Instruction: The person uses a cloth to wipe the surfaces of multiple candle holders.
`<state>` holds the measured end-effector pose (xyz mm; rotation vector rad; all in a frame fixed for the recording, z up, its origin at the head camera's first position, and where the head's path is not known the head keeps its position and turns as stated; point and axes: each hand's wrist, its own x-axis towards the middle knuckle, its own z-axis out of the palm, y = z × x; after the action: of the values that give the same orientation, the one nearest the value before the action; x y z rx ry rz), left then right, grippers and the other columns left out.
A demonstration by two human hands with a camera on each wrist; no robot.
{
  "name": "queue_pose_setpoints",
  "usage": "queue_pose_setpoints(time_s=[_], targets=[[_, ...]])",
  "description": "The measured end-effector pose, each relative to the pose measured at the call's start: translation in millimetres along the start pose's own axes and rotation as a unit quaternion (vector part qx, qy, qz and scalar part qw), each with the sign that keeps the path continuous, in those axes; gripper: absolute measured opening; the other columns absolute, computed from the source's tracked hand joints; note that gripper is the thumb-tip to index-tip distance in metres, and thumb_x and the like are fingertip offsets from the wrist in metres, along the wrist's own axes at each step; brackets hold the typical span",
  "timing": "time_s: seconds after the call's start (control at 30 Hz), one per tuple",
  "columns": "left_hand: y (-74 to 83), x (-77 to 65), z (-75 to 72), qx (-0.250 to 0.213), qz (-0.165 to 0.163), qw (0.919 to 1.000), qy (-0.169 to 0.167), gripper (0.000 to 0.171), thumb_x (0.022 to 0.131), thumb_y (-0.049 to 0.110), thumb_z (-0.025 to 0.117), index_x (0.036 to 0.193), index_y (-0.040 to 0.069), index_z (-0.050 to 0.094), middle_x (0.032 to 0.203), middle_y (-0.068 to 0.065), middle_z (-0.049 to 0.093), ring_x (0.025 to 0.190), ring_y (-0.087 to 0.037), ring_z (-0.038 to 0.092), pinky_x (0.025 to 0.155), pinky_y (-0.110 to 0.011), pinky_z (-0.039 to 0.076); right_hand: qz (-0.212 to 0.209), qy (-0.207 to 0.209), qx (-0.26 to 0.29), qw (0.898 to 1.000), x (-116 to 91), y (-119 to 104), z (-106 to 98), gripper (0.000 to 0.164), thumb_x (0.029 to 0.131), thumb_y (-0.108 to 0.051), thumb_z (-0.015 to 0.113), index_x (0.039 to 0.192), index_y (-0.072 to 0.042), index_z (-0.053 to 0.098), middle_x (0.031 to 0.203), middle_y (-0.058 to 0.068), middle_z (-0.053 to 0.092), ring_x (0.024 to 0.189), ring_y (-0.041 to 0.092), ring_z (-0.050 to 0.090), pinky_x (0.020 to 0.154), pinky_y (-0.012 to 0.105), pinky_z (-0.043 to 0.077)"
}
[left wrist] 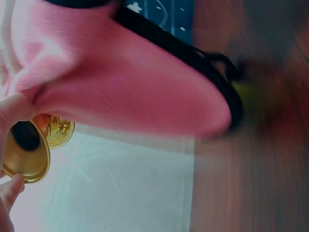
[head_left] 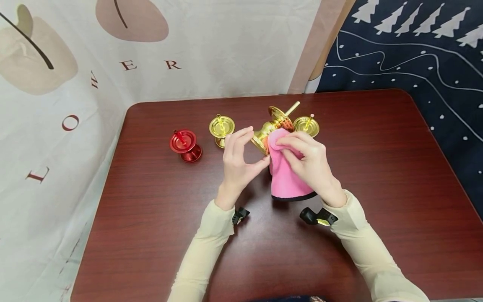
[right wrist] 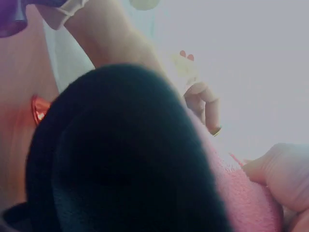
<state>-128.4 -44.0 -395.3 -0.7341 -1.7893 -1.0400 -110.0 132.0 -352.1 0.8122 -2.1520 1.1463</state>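
Observation:
My left hand (head_left: 238,167) grips a shiny gold candlestick (head_left: 268,129) by the rim of its flared base, between thumb and fingers. The candlestick is off upright, its dish and long stem pointing to the back right. My right hand (head_left: 311,161) pinches a pink cloth (head_left: 287,182) with black edging against the base side. In the left wrist view the hollow base (left wrist: 35,166) opens toward the camera, with the cloth (left wrist: 140,92) above it. In the right wrist view the cloth's dark edge (right wrist: 120,150) fills much of the picture and hides the candlestick's body.
Behind the left hand stands a smaller gold candlestick (head_left: 222,126). Another small gold one (head_left: 306,126) is behind the right hand. A red candlestick (head_left: 183,142) stands farther left. All are on a dark red-brown table (head_left: 392,176), with printed curtains beyond its edges.

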Motion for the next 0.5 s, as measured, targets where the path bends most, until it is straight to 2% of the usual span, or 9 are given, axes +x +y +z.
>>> queue_pose_setpoints(time_s=[0.13,0.23,0.33,0.4,0.5], targets=[[3.6,-0.1,-0.8,-0.050,-0.062,0.9967,0.016,0.057,0.060,0.012,0.082,0.107,-0.005,0.055,0.108,-0.020,0.060,0.100,-0.032,0.055,0.086,-0.041,0.043,0.025,0.016,0.052,0.998,-4.6,4.4,0.5,0.020,0.072,0.013,0.070,0.086,-0.001,0.070,0.084,0.011,0.066,0.082,0.018,0.061,0.081,0.016,0.044],[7.5,-0.6,0.0,-0.106,-0.122,0.9864,0.028,0.059,0.058,0.008,0.083,0.108,-0.006,0.055,0.108,-0.019,0.060,0.099,-0.030,0.057,0.087,-0.038,0.046,0.031,0.031,0.078,0.996,-6.6,4.9,1.4,0.021,0.071,0.015,0.070,0.085,0.000,0.070,0.083,0.012,0.066,0.084,0.015,0.060,0.082,0.018,0.045],[11.8,-0.9,1.4,-0.177,-0.182,0.9665,0.040,0.060,0.057,0.001,0.082,0.108,-0.009,0.053,0.108,-0.022,0.058,0.096,-0.027,0.059,0.084,-0.036,0.049,0.036,0.043,0.108,0.992,-8.7,5.9,3.1,0.022,0.070,0.018,0.069,0.085,0.002,0.069,0.083,0.013,0.066,0.089,0.013,0.060,0.087,0.024,0.046],[14.3,-1.0,2.3,-0.224,-0.214,0.9496,0.047,0.059,0.058,-0.003,0.081,0.108,-0.012,0.050,0.108,-0.025,0.057,0.094,-0.025,0.060,0.083,-0.035,0.050,0.041,0.050,0.129,0.990,-10.7,7.2,4.7,0.022,0.069,0.020,0.068,0.084,0.003,0.068,0.083,0.014,0.066,0.093,0.012,0.060,0.091,0.029,0.045],[16.2,-1.0,3.7,-0.278,-0.257,0.9235,0.058,0.059,0.062,-0.001,0.079,0.109,-0.016,0.046,0.108,-0.025,0.057,0.092,-0.019,0.059,0.080,-0.030,0.050,0.048,0.054,0.143,0.987,-13.7,11.4,7.6,0.020,0.070,0.020,0.068,0.083,0.005,0.068,0.083,0.017,0.065,0.097,0.012,0.060,0.092,0.032,0.044]])
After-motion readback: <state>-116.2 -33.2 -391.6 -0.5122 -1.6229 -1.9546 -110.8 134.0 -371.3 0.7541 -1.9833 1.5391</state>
